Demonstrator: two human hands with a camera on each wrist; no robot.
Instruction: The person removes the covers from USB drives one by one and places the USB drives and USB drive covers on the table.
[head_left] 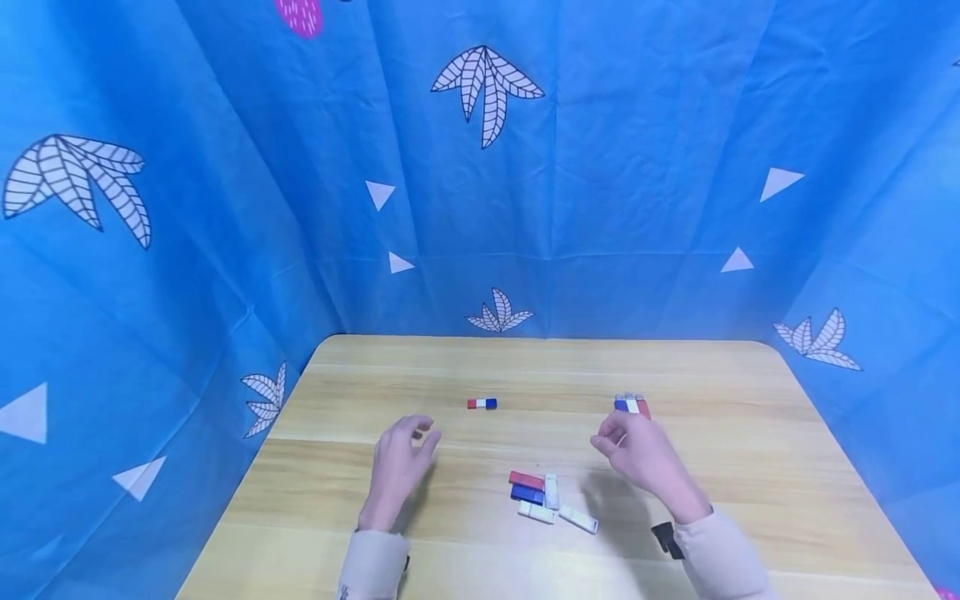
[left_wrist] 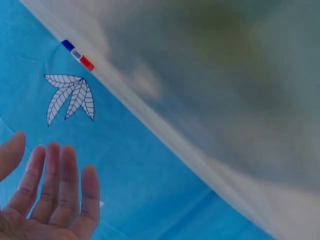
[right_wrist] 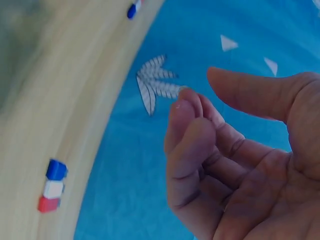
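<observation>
My reach over the flat, wood-grained table (head_left: 300, 517), nothing held.
My left hand (head_left: 397, 471) and right hand (head_left: 643, 454): thumbs stand apart from fingertips. For the 5 loose, oblong sticks (head_left: 528, 495) lying near, between my hands, I judge a light pinch across the long edges best, neighbours undisturbed. Beyond my right hand, 3 smooth-looking sticks (head_left: 632, 406) lie side by side; far, 3 blocks (head_left: 482, 403) form 1 red-white-blue bar.
</observation>
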